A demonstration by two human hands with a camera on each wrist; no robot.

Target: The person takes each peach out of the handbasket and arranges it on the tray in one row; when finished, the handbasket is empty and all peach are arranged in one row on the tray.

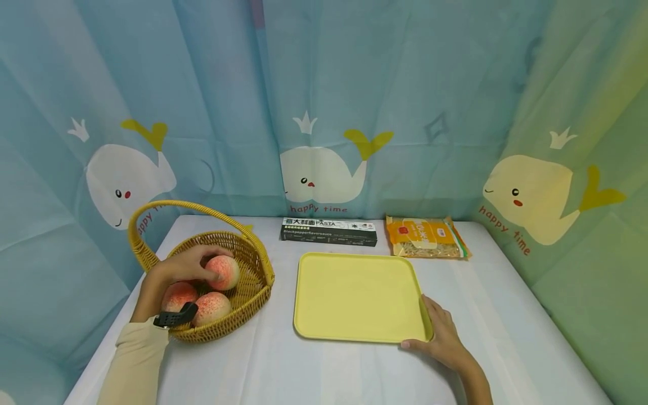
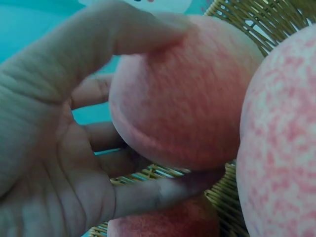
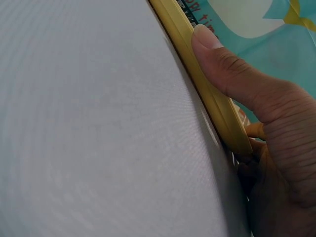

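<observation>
In the head view my left hand [image 1: 189,264] is inside the wicker basket [image 1: 260,301], gripping a pink-and-cream peach [image 1: 228,272]. Thumb and fingers curve round this peach [image 2: 182,98] in the left wrist view. Two more peaches, one at the left [image 1: 178,296] and one at the front [image 1: 212,308], lie in the basket below it. My right hand [image 1: 442,336] holds the near right corner of a yellow tray [image 1: 359,298]. In the right wrist view the thumb lies against the tray's near edge [image 3: 205,94]; the other fingers are mostly hidden on its right side.
Behind the tray lie a black-and-white pasta box [image 1: 329,232] and an orange food packet [image 1: 427,237]. The basket's tall handle [image 1: 202,209] arches over the left forearm side. A whale-print curtain [image 1: 324,84] closes off the white table's back and sides.
</observation>
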